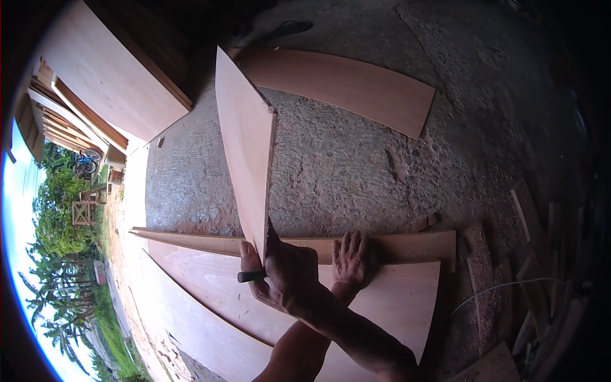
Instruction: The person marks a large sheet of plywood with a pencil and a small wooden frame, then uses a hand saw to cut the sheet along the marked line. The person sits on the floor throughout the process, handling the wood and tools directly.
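With one plywood strip (245,146) lifted, the work seems partway: right hand (283,277) clasps a dark-handled tool (251,276), left hand (353,258) at three o'clock lies flat, fingers spread, on the plywood sheet (394,299).

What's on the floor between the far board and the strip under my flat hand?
Head view: only rough, dusty floor between far board and strip; an upright sheet stands at its left.
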A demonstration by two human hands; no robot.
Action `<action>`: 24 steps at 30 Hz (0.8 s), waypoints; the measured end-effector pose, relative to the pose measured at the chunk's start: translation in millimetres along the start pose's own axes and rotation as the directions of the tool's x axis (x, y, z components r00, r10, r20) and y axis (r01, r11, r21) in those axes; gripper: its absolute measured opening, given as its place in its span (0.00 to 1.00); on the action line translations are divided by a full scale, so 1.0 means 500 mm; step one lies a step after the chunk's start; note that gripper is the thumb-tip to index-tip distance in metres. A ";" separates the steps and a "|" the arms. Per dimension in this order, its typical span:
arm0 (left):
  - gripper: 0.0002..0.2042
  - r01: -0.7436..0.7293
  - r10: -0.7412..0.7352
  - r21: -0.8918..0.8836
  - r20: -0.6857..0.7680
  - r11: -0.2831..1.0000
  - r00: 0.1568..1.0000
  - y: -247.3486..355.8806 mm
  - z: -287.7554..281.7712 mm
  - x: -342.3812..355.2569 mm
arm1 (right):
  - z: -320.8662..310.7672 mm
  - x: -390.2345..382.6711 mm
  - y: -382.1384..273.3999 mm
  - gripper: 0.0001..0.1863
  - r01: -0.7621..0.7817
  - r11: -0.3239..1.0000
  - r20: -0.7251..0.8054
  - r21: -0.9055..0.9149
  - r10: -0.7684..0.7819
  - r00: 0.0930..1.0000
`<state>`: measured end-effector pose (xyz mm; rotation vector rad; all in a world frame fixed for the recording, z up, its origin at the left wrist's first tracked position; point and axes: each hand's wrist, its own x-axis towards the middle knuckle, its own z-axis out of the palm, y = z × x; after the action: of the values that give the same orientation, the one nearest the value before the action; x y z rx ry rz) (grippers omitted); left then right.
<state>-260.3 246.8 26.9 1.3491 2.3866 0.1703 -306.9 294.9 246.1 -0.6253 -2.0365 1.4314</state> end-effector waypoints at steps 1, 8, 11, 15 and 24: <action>0.30 0.001 -0.001 -0.013 -0.008 1.000 1.000 -0.003 0.005 -0.003 | -0.009 0.003 -0.005 0.19 -0.144 0.989 0.070 0.034 0.142 0.987; 0.30 0.008 -0.008 -0.035 -0.010 0.999 1.000 -0.019 0.041 -0.001 | -0.046 0.063 -0.042 0.20 -0.251 0.801 -0.080 0.543 0.347 0.934; 0.30 0.047 -0.046 -0.149 0.006 0.988 0.999 -0.016 0.035 0.004 | -0.045 0.091 -0.058 0.19 -0.196 0.729 -0.053 0.655 0.303 0.952; 0.29 -0.024 0.016 -0.093 -0.081 0.995 0.997 -0.011 0.012 -0.007 | -0.040 0.113 -0.075 0.18 -0.039 0.816 -0.149 0.577 0.152 0.977; 0.31 0.001 0.002 -0.062 0.044 0.998 0.999 -0.013 -0.003 -0.005 | -0.029 0.135 -0.102 0.19 -0.067 0.881 -0.136 0.469 0.147 0.980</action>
<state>-265.2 241.5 27.0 1.3116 2.3255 0.2100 -348.9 332.8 310.6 -0.6320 -1.4696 1.7850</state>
